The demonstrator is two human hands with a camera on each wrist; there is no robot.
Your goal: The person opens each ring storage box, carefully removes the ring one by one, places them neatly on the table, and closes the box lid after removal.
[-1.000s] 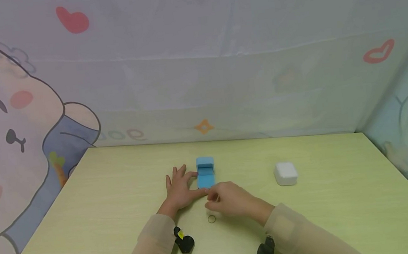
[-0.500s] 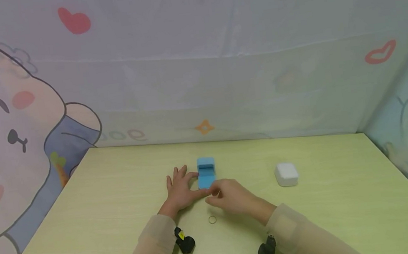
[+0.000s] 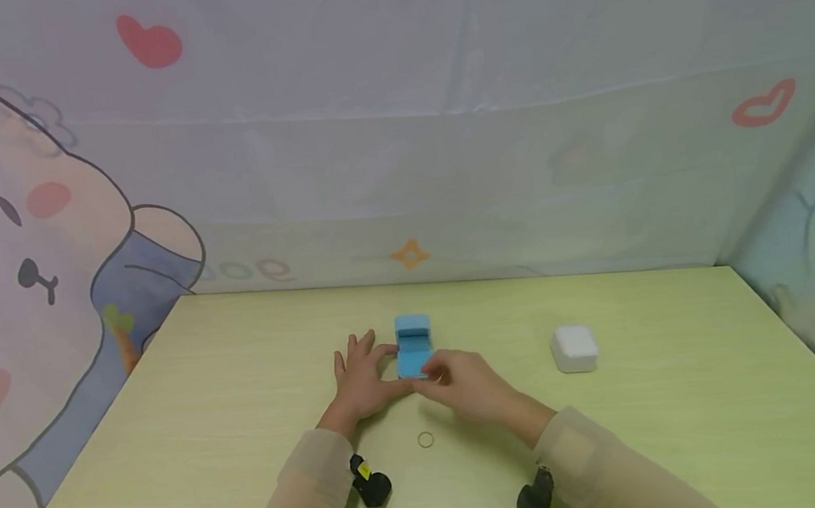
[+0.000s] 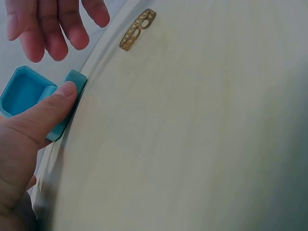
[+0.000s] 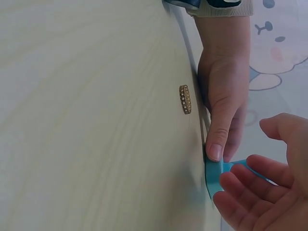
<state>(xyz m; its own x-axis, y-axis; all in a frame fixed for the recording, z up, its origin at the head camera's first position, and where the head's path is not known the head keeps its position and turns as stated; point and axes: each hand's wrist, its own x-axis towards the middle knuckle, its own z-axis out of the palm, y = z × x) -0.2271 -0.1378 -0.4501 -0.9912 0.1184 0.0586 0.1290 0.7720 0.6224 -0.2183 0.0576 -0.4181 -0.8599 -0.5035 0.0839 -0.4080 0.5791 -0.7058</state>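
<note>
At the open blue box's (image 3: 415, 357) 6 o'clock lay a gold ring (image 5: 185, 99). Beyond, the left hand (image 3: 362, 383) pinched that box between thumb and forefinger, perhaps steadying it, while the right hand (image 3: 474, 385), thumb and fingers apart, gripped nothing at 4 o'clock. The box looked empty; at 3 o'clock sat a white case (image 3: 574, 348).

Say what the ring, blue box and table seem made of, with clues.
Ring: probably metal, gold-coloured with a slight shine. Box: perhaps plastic; its blue surface looks smooth and even. Table: wood or laminate, pale, showing faint grain.
</note>
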